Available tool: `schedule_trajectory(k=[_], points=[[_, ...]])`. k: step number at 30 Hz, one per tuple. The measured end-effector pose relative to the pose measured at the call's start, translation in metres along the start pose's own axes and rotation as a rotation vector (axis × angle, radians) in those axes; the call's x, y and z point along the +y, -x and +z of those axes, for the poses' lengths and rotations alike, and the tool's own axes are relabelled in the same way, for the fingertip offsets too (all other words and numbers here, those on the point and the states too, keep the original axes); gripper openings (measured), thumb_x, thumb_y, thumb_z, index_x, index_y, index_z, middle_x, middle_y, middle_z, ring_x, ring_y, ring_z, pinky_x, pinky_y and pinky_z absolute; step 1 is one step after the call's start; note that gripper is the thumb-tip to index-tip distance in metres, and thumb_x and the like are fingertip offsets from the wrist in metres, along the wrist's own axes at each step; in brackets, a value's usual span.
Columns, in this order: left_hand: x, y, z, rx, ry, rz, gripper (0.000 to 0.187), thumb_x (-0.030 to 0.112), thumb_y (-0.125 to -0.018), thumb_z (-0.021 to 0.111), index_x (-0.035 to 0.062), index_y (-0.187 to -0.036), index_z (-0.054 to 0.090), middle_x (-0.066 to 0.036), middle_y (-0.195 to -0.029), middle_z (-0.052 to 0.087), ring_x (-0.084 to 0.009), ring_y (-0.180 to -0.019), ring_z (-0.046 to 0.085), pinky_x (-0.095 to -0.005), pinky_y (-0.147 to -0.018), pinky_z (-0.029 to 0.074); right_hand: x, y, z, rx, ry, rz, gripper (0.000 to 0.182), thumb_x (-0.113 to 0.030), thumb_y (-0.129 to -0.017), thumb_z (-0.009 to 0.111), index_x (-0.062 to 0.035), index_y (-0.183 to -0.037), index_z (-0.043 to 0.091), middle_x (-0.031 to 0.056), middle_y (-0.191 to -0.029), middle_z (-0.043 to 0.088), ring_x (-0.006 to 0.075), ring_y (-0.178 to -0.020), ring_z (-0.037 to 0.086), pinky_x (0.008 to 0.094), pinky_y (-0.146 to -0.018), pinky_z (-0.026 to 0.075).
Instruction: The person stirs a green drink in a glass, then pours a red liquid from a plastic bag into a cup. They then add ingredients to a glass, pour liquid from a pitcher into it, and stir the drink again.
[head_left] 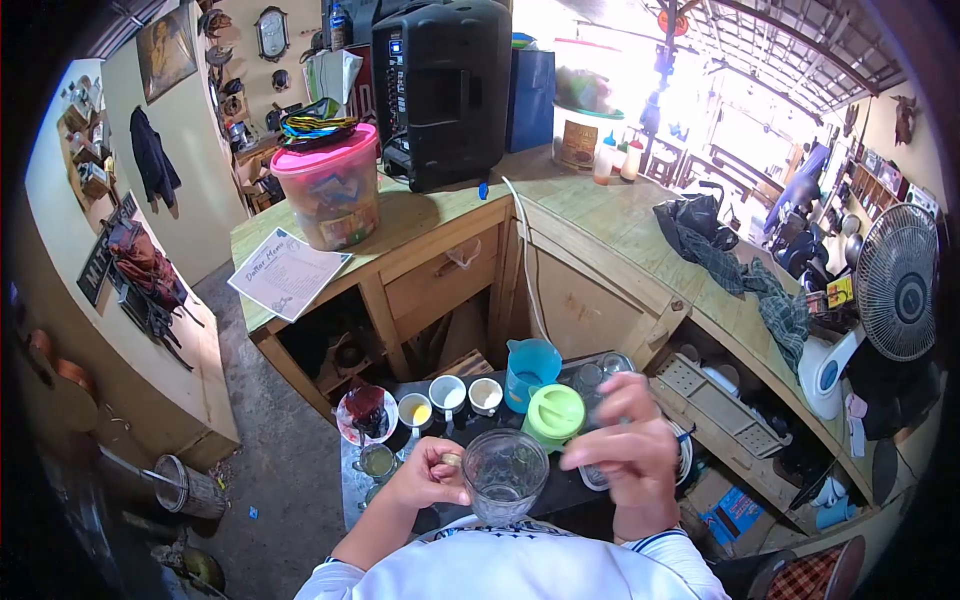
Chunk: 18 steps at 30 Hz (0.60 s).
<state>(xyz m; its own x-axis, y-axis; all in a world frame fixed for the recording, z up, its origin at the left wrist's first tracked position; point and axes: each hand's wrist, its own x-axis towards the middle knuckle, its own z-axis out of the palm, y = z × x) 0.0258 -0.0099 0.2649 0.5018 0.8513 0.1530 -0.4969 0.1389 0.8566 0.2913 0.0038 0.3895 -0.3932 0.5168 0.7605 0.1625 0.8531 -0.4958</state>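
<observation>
My left hand [437, 474] is closed round the handle of a clear glass mug [505, 475], held low in front of my chest. The mug's mouth faces up and I see no drink in it. To the right of the mug, my right hand [632, 445] is raised with its fingers apart, slightly blurred, and nothing shows in it. A green lidded pitcher [554, 415] and a blue pitcher [531, 372] stand just beyond the mug. White cups, one [415, 410] with something yellow inside, stand on the dark low table [350, 490].
A plate [352, 425] with a dark red item lies at the low table's left. Behind stands a wooden counter [450, 212] with a pink-lidded bucket [335, 200], a menu sheet [288, 272] and a black speaker [450, 95]. A fan [905, 285] is at the right.
</observation>
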Motion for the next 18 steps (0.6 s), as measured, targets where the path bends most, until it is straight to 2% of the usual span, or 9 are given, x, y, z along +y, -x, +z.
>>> schedule_trajectory(k=[2, 3, 4, 7, 10, 11, 12, 14, 18], points=[[0.004, -0.002, 0.003, -0.026, -0.069, 0.013, 0.057, -0.001, -0.067, 0.081, 0.0157, -0.059, 0.028, 0.008, -0.057, 0.037, -0.0006, -0.053, 0.035, -0.02, -0.049, 0.03, 0.008, -0.006, 0.02, -0.298, 0.058, 0.024, 0.016, -0.017, -0.08, 0.066, -0.0175, -0.095, 0.073, -0.0019, -0.076, 0.063, 0.0188, -0.078, 0.049, 0.0427, -0.09, 0.038], [0.006, -0.003, 0.005, -0.03, -0.07, 0.012, 0.057, -0.001, -0.067, 0.081, 0.0157, -0.059, 0.028, 0.008, -0.057, 0.037, -0.0006, -0.053, 0.035, -0.02, -0.049, 0.03, 0.009, -0.006, 0.027, -0.36, 0.001, 0.068, 0.016, -0.017, -0.08, 0.066, -0.0179, -0.095, 0.073, -0.0057, -0.077, 0.067, 0.0176, -0.077, 0.047, 0.0445, -0.088, 0.038], [0.009, -0.004, 0.007, -0.048, -0.135, 0.032, 0.057, -0.002, -0.067, 0.08, 0.0152, -0.059, 0.027, 0.007, -0.057, 0.036, -0.0007, -0.053, 0.035, -0.0201, -0.049, 0.031, 0.008, -0.005, 0.023, -0.357, 0.003, 0.069, 0.016, -0.017, -0.08, 0.066, -0.0179, -0.095, 0.073, -0.0057, -0.077, 0.067, 0.0176, -0.077, 0.047, 0.0445, -0.088, 0.038], [0.015, -0.005, 0.014, -0.041, -0.192, 0.049, 0.057, -0.004, -0.068, 0.079, 0.0142, -0.059, 0.026, 0.007, -0.056, 0.035, -0.001, -0.053, 0.033, -0.0204, -0.049, 0.029, -0.004, 0.002, -0.001, -0.038, 0.126, -0.048, 0.024, -0.011, -0.072, 0.071, -0.0149, -0.095, 0.072, -0.0069, -0.084, 0.067, 0.0185, -0.072, 0.047, 0.0445, -0.086, 0.038], [0.016, -0.003, 0.015, -0.002, -0.258, 0.044, 0.058, -0.004, -0.068, 0.079, 0.0139, -0.057, 0.025, 0.008, -0.056, 0.033, -0.0014, -0.053, 0.03, -0.0211, -0.049, 0.025, -0.004, -0.003, 0.012, -0.115, 0.18, -0.084, 0.025, -0.009, -0.07, 0.07, -0.0159, -0.094, 0.072, -0.0063, -0.079, 0.065, 0.018, -0.07, 0.048, 0.0436, -0.085, 0.039], [0.016, -0.004, 0.014, 0.012, -0.331, 0.049, 0.058, -0.004, -0.068, 0.079, 0.0139, -0.057, 0.025, 0.008, -0.055, 0.031, -0.0017, -0.053, 0.029, -0.0218, -0.049, 0.023, 0.003, -0.001, 0.023, -0.239, 0.199, -0.052, 0.027, -0.008, -0.069, 0.07, -0.0158, -0.095, 0.072, -0.0049, -0.074, 0.062, 0.0175, -0.071, 0.049, 0.0434, -0.084, 0.039], [0.016, -0.004, 0.015, 0.009, -0.333, 0.051, 0.058, -0.004, -0.068, 0.079, 0.0139, -0.057, 0.025, 0.008, -0.055, 0.031, -0.0017, -0.053, 0.029, -0.0218, -0.049, 0.023, 0.005, 0.003, 0.024, -0.237, 0.202, -0.054, 0.027, -0.008, -0.069, 0.07, -0.0158, -0.095, 0.072, -0.0049, -0.074, 0.062, 0.0175, -0.071, 0.049, 0.0434, -0.084, 0.039], [0.016, -0.004, 0.016, 0.024, -0.378, 0.102, 0.059, -0.002, -0.068, 0.08, 0.0137, -0.056, 0.025, 0.009, -0.054, 0.029, -0.0028, -0.052, 0.025, -0.0236, -0.048, 0.019, 0.008, 0.007, 0.026, -0.182, 0.233, -0.077, 0.028, -0.01, -0.07, 0.069, -0.0148, -0.097, 0.072, -0.0041, -0.068, 0.058, 0.0171, -0.071, 0.049, 0.0427, -0.083, 0.039], [0.017, -0.002, 0.018, 0.048, -0.353, 0.12, 0.058, 0.001, -0.067, 0.082, 0.0128, -0.055, 0.027, 0.008, -0.052, 0.029, -0.0035, -0.05, 0.024, -0.0243, -0.047, 0.018, -0.01, 0.017, 0.003, 0.039, 0.342, -0.071, 0.032, -0.009, -0.073, 0.064, -0.0137, -0.105, 0.07, -0.0073, -0.07, 0.062, 0.0171, -0.071, 0.05, 0.0416, -0.085, 0.037]])
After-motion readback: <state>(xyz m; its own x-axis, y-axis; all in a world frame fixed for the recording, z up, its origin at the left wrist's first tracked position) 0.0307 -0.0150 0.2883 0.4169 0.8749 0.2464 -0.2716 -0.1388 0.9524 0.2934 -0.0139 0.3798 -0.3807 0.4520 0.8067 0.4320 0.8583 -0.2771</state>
